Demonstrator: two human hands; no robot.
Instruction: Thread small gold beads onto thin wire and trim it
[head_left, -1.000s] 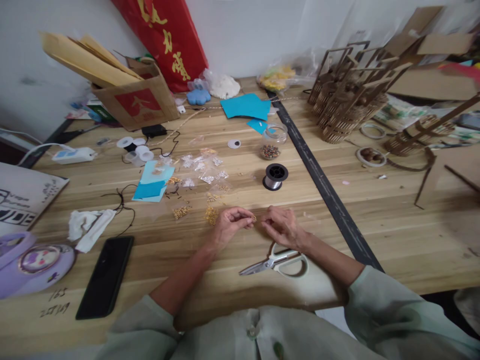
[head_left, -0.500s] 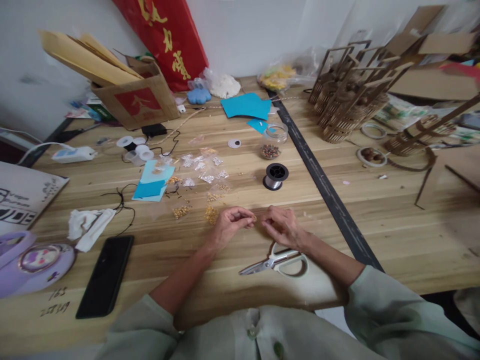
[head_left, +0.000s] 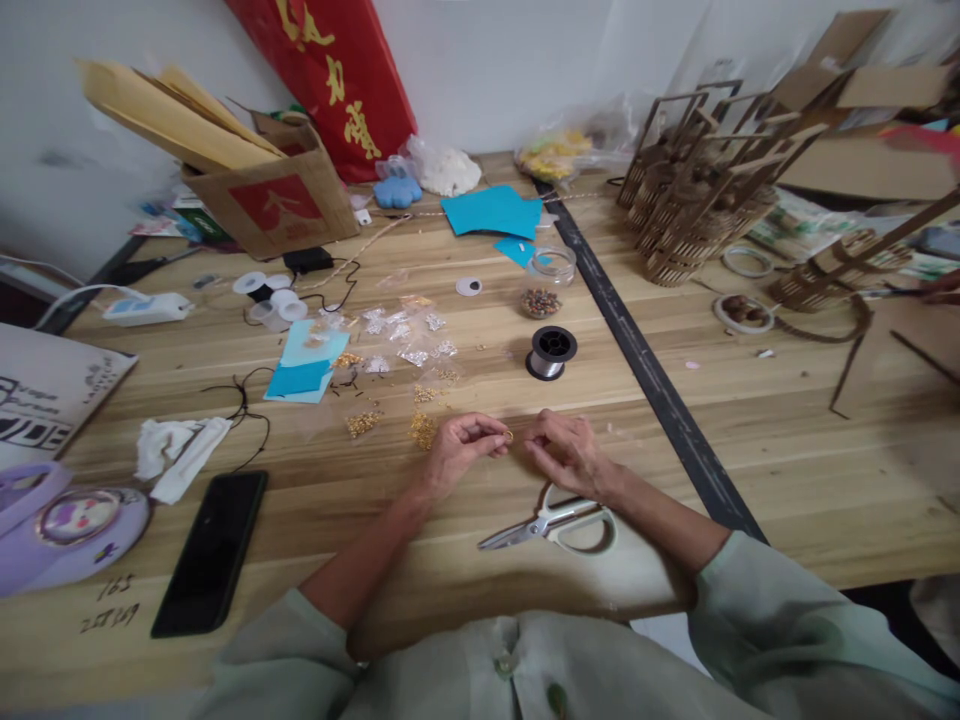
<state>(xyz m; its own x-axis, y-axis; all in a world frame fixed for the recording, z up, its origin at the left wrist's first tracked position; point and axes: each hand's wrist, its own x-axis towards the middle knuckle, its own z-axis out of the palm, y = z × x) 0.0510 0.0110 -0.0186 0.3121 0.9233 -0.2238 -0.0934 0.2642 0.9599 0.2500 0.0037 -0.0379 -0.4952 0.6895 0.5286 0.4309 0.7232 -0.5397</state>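
Between its thumb and forefinger my left hand (head_left: 466, 447) pinches a small gold-coloured ring (head_left: 510, 437). My right hand (head_left: 566, 452) is a short gap to the right, fingers curled and pressed together. Whatever lies in those fingers is too small to make out. Scissors with pale handles (head_left: 559, 522) lie just below the right hand. A black spool of clear line (head_left: 552, 354) stands beyond the hands. Gold beads (head_left: 423, 430) are spread close to the left hand, with more gold beads (head_left: 364, 424) further left.
Bags of silver pieces (head_left: 414, 355), a jar of brown beads (head_left: 541, 302) and blue sheets (head_left: 493, 212) lie further back. A black phone (head_left: 211, 553) is at left. Woven baskets (head_left: 679, 235) stand at right. Another person's hand (head_left: 941, 288) shows at the right edge.
My hands stay nearly still, the left keeping its pinch on the ring. Another person's hand with a thin dark item has come in at the right edge.
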